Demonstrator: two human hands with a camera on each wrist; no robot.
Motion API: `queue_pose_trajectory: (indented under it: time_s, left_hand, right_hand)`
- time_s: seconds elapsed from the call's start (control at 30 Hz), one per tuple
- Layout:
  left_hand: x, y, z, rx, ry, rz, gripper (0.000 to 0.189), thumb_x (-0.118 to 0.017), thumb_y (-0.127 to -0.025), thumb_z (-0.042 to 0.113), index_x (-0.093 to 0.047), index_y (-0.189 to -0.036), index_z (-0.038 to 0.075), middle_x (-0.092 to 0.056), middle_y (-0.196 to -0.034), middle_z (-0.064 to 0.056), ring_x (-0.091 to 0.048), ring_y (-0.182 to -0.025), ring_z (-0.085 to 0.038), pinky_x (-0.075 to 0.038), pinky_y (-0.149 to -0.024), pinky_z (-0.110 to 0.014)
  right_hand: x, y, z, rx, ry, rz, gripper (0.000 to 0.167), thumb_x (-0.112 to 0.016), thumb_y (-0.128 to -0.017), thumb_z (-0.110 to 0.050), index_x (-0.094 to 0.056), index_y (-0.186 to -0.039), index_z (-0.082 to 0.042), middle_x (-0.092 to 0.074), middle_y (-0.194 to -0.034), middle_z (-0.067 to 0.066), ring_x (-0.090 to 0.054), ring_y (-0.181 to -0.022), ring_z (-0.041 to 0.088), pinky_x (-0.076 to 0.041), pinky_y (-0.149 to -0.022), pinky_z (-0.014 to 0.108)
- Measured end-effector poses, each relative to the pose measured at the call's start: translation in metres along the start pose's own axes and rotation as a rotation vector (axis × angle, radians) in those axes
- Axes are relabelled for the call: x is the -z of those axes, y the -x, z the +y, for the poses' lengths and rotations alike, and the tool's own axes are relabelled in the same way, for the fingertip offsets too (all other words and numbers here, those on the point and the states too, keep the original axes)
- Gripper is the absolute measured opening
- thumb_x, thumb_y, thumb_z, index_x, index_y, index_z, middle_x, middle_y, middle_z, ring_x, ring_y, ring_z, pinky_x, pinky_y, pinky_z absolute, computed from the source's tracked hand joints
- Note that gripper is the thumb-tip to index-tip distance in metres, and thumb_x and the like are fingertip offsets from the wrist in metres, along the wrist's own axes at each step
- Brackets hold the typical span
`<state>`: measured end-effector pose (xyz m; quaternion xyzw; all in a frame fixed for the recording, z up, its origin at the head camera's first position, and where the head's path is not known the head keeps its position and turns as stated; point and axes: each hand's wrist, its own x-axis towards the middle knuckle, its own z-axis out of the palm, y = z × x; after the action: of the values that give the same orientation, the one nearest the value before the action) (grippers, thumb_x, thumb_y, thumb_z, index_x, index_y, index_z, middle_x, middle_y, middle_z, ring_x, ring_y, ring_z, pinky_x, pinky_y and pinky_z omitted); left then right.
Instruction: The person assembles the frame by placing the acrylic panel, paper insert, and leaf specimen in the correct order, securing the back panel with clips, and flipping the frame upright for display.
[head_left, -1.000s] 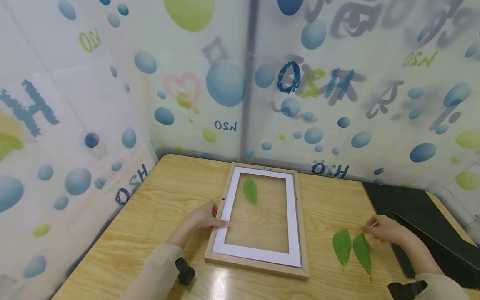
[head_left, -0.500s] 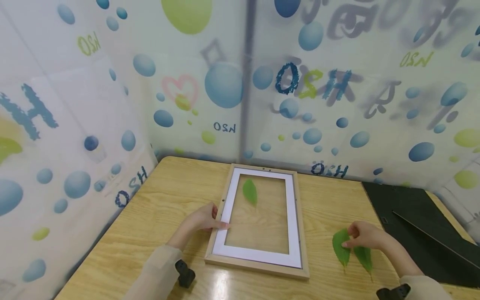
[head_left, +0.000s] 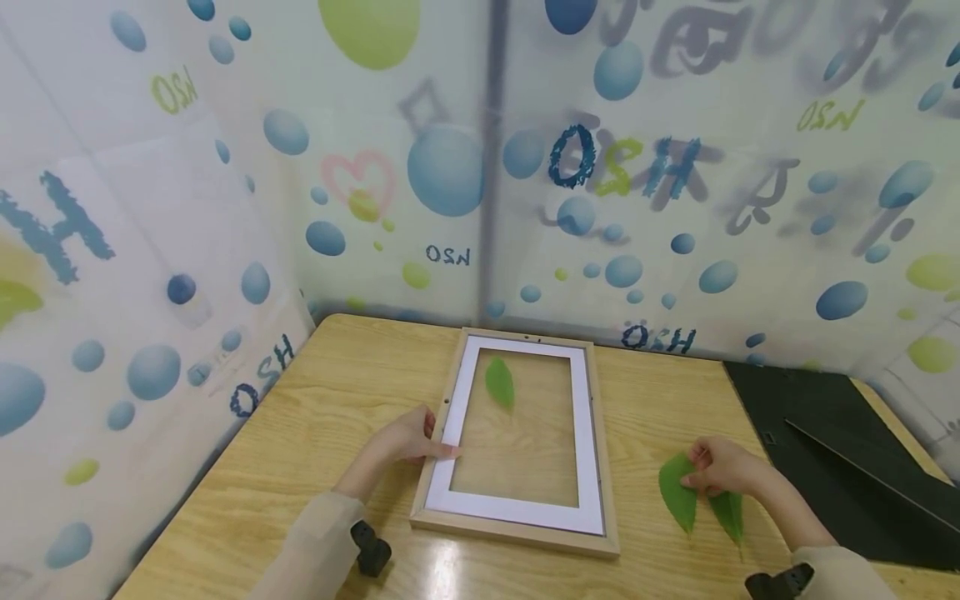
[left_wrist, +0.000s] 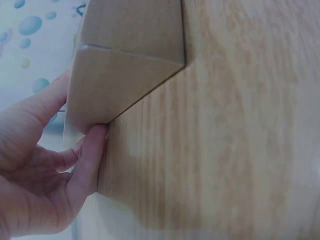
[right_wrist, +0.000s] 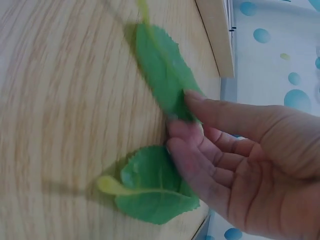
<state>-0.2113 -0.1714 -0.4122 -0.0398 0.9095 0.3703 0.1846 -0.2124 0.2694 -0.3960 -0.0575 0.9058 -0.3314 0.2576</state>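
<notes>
A wooden picture frame (head_left: 517, 540) with a white mat (head_left: 517, 510) lies flat on the table, and one green leaf (head_left: 500, 382) rests inside the mat's opening. My left hand (head_left: 405, 435) grips the frame's left side, thumb over the mat and fingers against the outer edge. To the right of the frame, my right hand (head_left: 723, 467) pinches a second green leaf (right_wrist: 162, 65) between thumb and fingers near its broad end. A third leaf (right_wrist: 155, 187) lies on the wood just below the right fingers; the hand partly covers it in the head view.
At the right of the wooden table (head_left: 352, 358) lies a black backing board (head_left: 795, 417) with its stand flap (head_left: 870, 475) raised. A curtain (head_left: 375, 275) printed with bubbles and letters hangs behind the table and along its left.
My right hand has moved left from beside the right-hand leaf to the left-hand one and now pinches it, shifting it slightly. The left hand stays on the frame.
</notes>
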Motion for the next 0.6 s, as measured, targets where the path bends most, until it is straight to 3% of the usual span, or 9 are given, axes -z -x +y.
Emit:
queue_pose_trajectory:
  time_s: [0.3,0.6]
  left_hand:
    - [0.001,0.001,0.002,-0.009,0.011,0.000,0.049,-0.080,-0.069,0.029,-0.044,-0.089,0.003,-0.044,-0.078,-0.006,-0.044,-0.067,-0.015,-0.038,-0.053,-0.022]
    - [0.001,0.000,0.001,-0.002,-0.010,-0.008,0.051,-0.080,-0.068,0.031,-0.043,-0.090,0.004,-0.045,-0.078,-0.006,-0.045,-0.067,-0.016,-0.038,-0.054,-0.023]
  right_hand:
    - [0.011,0.002,0.006,0.049,-0.119,-0.109,0.025,-0.064,-0.084,-0.011,-0.047,-0.091,0.005,-0.049,-0.076,0.004,-0.058,-0.070,0.015,-0.054,-0.063,0.032]
    - [0.032,-0.002,0.006,0.130,-0.327,-0.292,0.018,-0.059,-0.089,-0.015,-0.046,-0.093,-0.003,-0.060,-0.082,0.002,-0.064,-0.076,0.012,-0.055,-0.069,0.028]
